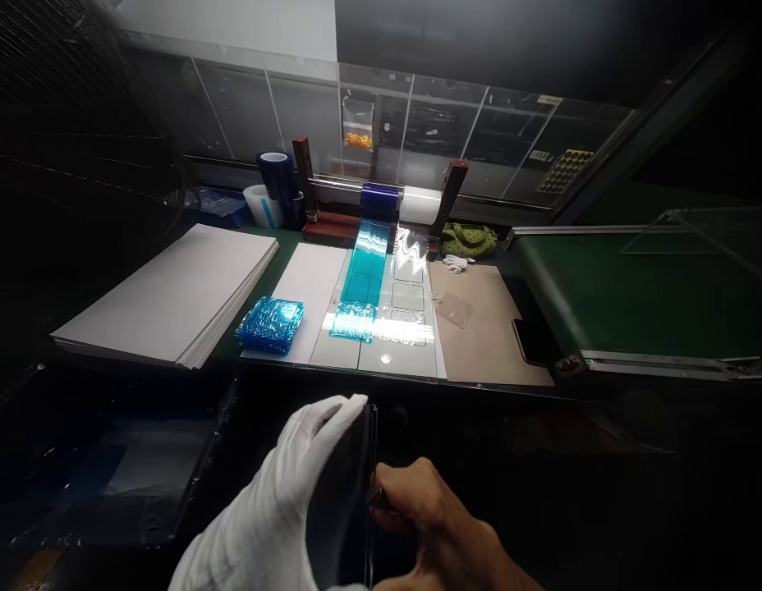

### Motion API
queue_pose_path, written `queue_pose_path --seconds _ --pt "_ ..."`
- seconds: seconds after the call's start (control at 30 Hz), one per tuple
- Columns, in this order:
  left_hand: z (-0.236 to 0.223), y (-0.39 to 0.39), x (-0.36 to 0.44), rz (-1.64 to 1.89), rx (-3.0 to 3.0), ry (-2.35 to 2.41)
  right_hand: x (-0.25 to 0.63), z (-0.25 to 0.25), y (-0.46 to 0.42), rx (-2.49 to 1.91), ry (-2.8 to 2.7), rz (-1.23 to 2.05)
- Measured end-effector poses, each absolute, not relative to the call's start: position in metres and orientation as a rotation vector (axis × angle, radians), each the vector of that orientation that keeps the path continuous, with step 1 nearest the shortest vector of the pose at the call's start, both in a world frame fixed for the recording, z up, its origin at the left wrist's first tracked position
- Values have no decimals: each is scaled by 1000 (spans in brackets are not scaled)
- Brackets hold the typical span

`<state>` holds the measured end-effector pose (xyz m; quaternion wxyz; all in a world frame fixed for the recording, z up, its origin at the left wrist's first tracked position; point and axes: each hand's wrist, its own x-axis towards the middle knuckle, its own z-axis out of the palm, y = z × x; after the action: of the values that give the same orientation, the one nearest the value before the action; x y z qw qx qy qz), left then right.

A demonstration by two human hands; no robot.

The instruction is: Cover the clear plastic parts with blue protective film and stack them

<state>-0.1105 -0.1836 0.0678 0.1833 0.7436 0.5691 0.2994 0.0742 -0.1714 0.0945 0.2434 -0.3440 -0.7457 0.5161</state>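
Note:
My left hand (270,501), in a white glove, grips a thin clear panel (347,501) that stands on edge, seen nearly edge-on. The gloved thumb and fingertips meet at the panel's top corner. On the panel's right side is my right hand (436,525), bare, with its fingers curled shut around a small dark object (378,497) pressed close to the panel's edge. What that object is cannot be made out. Both hands are low in the view, in front of the bench's front edge.
Blue film (365,275) and clear film (410,283) run from a roll stand (332,228) onto a glass plate (397,361). Nearby are a stack of blue-filmed pieces (271,324), white sheets (172,295), brown board (485,345), a phone (532,341) and a green conveyor (652,295).

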Motion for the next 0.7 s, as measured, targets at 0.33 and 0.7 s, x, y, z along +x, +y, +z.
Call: queue_pose_path --seconds 0.33,0.7 --pt "90 -183 -106 787 2243 1717 84 51 -169 -730 -1865 957" --pt "29 -153 -108 1012 686 704 225 -52 5 -2131 -2323 233"
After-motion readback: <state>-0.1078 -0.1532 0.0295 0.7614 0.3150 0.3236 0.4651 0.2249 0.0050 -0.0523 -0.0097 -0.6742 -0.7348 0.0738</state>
